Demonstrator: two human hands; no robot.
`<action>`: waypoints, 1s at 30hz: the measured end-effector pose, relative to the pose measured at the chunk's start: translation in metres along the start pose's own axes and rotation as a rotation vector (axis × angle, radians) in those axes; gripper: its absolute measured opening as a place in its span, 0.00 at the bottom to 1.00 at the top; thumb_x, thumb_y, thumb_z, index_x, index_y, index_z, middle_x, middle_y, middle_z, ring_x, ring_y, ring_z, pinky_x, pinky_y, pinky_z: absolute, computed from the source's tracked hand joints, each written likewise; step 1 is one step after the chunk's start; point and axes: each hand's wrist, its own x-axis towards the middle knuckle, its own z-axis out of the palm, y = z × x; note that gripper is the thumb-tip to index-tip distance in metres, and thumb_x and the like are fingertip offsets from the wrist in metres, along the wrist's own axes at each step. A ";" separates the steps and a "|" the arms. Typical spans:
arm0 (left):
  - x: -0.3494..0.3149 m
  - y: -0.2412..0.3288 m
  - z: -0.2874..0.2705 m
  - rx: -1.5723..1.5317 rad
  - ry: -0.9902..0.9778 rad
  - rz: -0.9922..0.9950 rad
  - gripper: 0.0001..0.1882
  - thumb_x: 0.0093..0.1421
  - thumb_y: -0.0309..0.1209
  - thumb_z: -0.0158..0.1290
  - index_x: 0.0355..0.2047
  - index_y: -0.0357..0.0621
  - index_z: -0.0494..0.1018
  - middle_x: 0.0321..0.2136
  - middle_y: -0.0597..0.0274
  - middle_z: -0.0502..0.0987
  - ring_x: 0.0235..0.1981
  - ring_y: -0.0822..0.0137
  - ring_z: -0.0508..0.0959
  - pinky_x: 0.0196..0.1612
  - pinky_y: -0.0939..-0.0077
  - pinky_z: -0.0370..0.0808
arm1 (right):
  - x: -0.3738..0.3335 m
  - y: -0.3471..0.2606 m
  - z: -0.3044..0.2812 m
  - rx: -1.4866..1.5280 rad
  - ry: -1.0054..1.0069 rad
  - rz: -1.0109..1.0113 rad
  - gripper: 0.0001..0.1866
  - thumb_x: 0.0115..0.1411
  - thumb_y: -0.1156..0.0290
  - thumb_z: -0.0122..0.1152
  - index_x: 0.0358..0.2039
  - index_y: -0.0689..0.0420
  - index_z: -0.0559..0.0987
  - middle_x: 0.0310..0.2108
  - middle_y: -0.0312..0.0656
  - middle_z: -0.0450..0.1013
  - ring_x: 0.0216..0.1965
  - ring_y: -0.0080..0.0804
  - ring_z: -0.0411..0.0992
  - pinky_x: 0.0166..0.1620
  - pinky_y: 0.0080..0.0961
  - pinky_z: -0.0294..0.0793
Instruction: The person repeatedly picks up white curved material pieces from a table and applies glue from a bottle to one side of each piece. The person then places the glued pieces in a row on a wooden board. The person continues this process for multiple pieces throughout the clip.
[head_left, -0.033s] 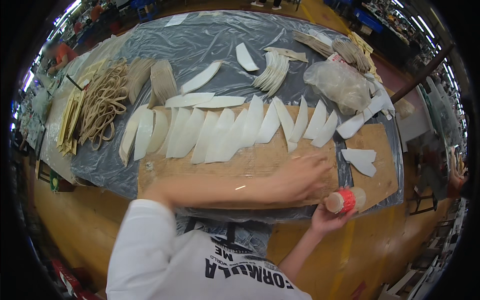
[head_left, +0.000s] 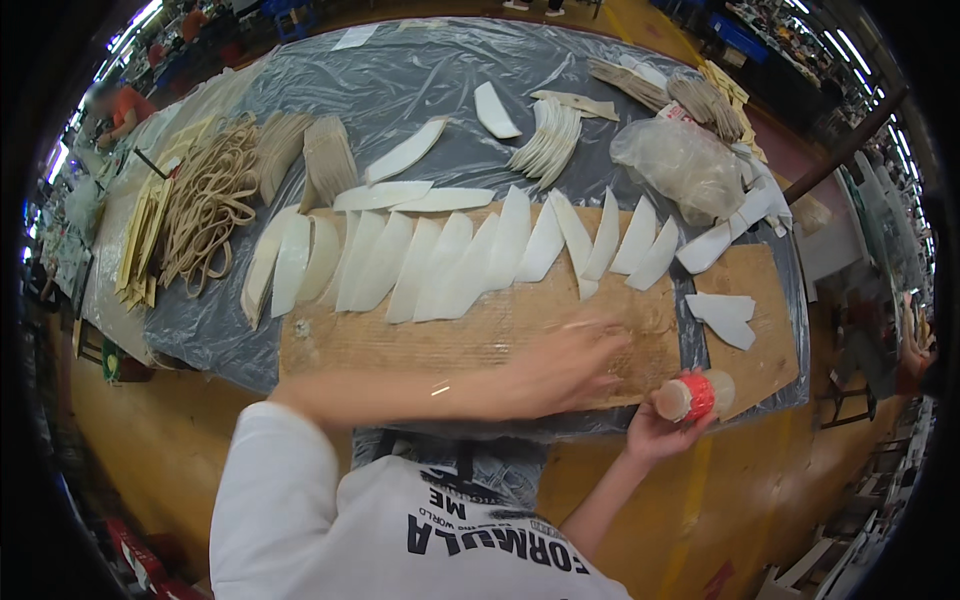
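Note:
My left hand (head_left: pixel 562 368) is over the brown cardboard sheet (head_left: pixel 430 342), its fingers smeared by motion, so I cannot make out whether they hold anything. At the table's near right edge, my right hand (head_left: pixel 652 436) grips a small jar (head_left: pixel 697 396) with a red band around its middle. The jar lies tilted, its pale tan round end facing left. Along the far part of the cardboard runs a row of white curved cut pieces (head_left: pixel 440 275), several of them overlapping. Two more white pieces (head_left: pixel 724 316) rest on a smaller cardboard sheet (head_left: pixel 765 345) at the right.
Grey plastic sheeting (head_left: pixel 440 85) covers the table. At the left lie tangled beige strips (head_left: pixel 212 205) and yellowish strips (head_left: pixel 140 250). Stacked pieces (head_left: pixel 548 143) and a clear plastic bag (head_left: pixel 680 168) are farther back. A dark pole (head_left: pixel 850 148) slants in from the right.
My left hand has moved left across the cardboard, away from the jar. My right hand keeps its grip on the jar, almost unmoved.

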 end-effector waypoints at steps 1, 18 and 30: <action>-0.039 0.007 -0.021 0.121 -0.003 -0.101 0.26 0.59 0.38 0.56 0.55 0.44 0.66 0.57 0.44 0.64 0.58 0.45 0.66 0.59 0.53 0.63 | 0.001 -0.001 -0.003 0.010 0.002 -0.002 0.40 0.60 0.48 0.58 0.65 0.58 0.58 0.56 0.42 0.68 0.53 0.37 0.71 0.42 0.35 0.81; -0.238 0.017 -0.091 0.476 0.097 -0.852 0.43 0.62 0.52 0.49 0.65 0.29 0.50 0.66 0.33 0.49 0.68 0.36 0.47 0.68 0.45 0.38 | 0.017 0.014 0.016 -0.401 0.034 -0.016 0.26 0.64 0.52 0.55 0.55 0.55 0.69 0.52 0.41 0.71 0.53 0.36 0.69 0.53 0.37 0.70; -0.227 -0.005 -0.089 0.576 0.026 -0.763 0.58 0.54 0.63 0.52 0.68 0.32 0.39 0.68 0.36 0.39 0.70 0.43 0.38 0.69 0.48 0.34 | 0.024 0.025 0.017 -0.509 -0.027 0.050 0.27 0.64 0.57 0.56 0.59 0.56 0.65 0.54 0.41 0.68 0.55 0.34 0.67 0.58 0.36 0.66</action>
